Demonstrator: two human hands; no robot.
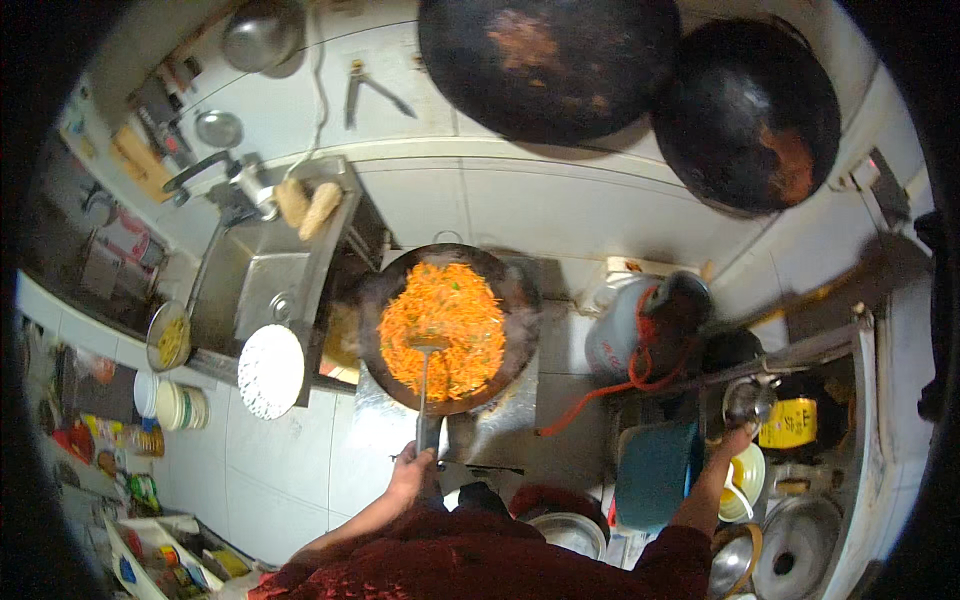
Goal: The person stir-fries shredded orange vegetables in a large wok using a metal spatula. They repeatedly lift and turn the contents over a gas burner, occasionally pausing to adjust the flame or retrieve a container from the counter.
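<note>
My left hand (411,474) grips the handle of a metal spatula (423,386). The spatula's blade rests in a heap of shredded orange vegetable (450,307) with green bits, probably carrot. That heap fills a dark wok (517,337) on a stove with a shiny metal top (379,420). The wok's handle lies close to my left hand. Off to the right, my right hand (739,441) reaches to a shiny metal container (748,403) and seems to touch it; its fingers are too small to make out. Just below that hand is a pale green bowl (754,480) with yellow contents and a white spoon.
A steel sink (274,262) and a white perforated basket (271,371) lie left of the wok. Two large black woks (547,67) (742,112) hang on the wall. A grey gas cylinder (615,337) with an orange hose (592,397) stands right, near a teal bin (652,472).
</note>
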